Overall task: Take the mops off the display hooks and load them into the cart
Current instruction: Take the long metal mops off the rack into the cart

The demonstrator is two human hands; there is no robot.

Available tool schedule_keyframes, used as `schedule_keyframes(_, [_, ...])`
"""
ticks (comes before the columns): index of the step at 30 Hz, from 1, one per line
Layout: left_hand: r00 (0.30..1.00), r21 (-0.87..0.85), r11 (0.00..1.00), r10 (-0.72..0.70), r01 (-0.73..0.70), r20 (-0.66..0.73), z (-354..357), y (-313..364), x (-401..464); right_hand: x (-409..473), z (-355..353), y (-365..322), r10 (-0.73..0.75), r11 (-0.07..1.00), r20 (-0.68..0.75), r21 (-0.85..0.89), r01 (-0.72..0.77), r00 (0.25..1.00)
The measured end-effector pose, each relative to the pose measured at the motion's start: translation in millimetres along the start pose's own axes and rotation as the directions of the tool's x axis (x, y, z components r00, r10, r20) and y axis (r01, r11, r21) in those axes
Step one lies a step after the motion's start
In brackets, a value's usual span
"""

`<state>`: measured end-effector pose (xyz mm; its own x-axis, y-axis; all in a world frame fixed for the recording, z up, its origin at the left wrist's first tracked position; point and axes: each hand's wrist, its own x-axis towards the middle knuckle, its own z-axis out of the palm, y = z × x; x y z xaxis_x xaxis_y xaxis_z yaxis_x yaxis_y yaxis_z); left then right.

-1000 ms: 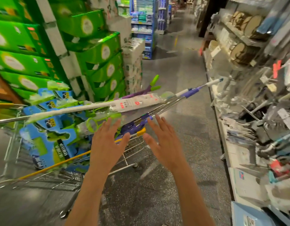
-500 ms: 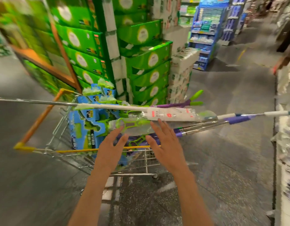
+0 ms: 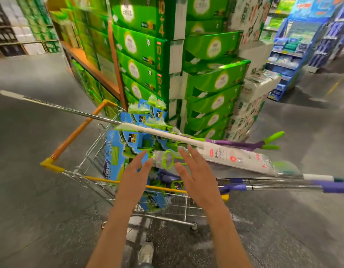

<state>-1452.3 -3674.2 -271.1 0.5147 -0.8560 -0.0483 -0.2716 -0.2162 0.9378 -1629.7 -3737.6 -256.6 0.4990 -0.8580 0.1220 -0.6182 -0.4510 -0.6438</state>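
**Mops lie across the cart, both hands spread above them**

Nearest, a shoe [image 3: 146, 253] stands on the grey floor [image 3: 41, 219]. Above it, the left hand [image 3: 133, 177] and right hand [image 3: 196, 176] reach forward over the cart [image 3: 173, 207], each grip spread, fingers straight, holding nothing; whether the fingertips touch the wrapped mops I cannot tell. The mops [image 3: 215, 151] lie crosswise on the cart's rim, their metal and purple handles sticking out past both sides. Blue boxes [image 3: 117, 151] stand upright inside the cart. Beyond, green cartons [image 3: 211, 82] are stacked high, and blue shelves [image 3: 291, 55] stand far right.
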Motion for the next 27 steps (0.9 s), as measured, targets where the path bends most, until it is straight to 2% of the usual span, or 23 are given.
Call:
schedule_keyframes(3, [0.999,-0.078,0.996,-0.030,0.031,0.016,4,-5,43,39,8,5,0.011,1.000,-0.008,-0.005,-0.011,1.000])
schedule_keyframes(8, [0.980,-0.262,0.945,-0.178,0.195,0.087,6,-16,130,122,31,8,0.036,0.999,-0.039,0.018,-0.035,0.999])
schedule_keyframes(12, [0.909,-0.460,0.784,-0.352,0.416,0.221,14,-25,188,185,57,19,0.120,0.993,0.000,0.011,-0.120,0.993])
schedule_keyframes(16, [0.841,-0.527,0.656,-0.431,0.541,0.327,21,-43,229,231,86,45,0.228,0.974,0.046,-0.021,-0.227,0.973])
schedule_keyframes(21, [0.776,-0.549,0.549,-0.472,0.630,0.419,33,-60,263,266,116,76,0.320,0.947,0.087,-0.067,-0.315,0.944])
schedule_keyframes(27, [0.777,-0.634,0.467,-0.491,0.616,0.394,50,-72,282,290,137,97,0.366,0.925,0.088,-0.138,-0.353,0.926])
